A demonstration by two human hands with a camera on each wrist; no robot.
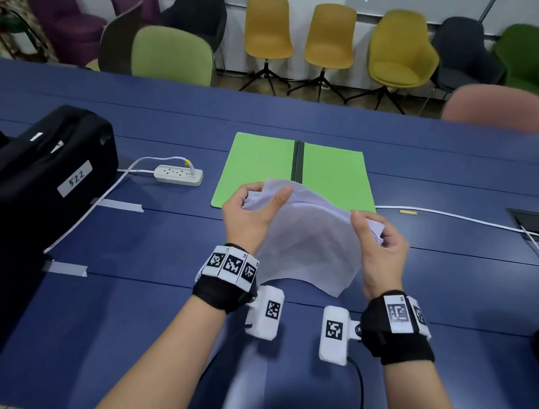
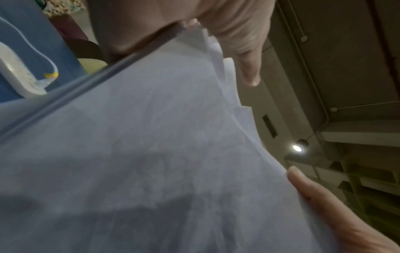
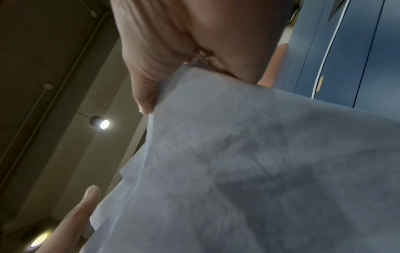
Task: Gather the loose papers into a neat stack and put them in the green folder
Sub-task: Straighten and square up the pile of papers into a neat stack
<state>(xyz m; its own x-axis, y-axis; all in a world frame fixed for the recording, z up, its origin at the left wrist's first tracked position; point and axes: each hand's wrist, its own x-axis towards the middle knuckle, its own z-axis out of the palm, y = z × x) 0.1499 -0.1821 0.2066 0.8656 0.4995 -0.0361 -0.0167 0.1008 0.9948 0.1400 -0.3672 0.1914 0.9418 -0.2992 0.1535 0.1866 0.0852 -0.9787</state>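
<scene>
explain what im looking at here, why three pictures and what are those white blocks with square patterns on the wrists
No robot here: a person works with two bare hands. The large picture comes from a camera worn on the head, looking down at a blue table. The other two come from small cameras strapped to each wrist, which are the white blocks; the black-and-white squares on them look like tracking markers.

The left hand and right hand each grip one side of a bundle of loose white papers, held up off the table. The left wrist view shows the papers from close up, with sheet edges not yet lined up; the right wrist view shows the same papers.

Behind the hands a green folder lies open and flat. To its left are a white power strip and a black bag.
</scene>
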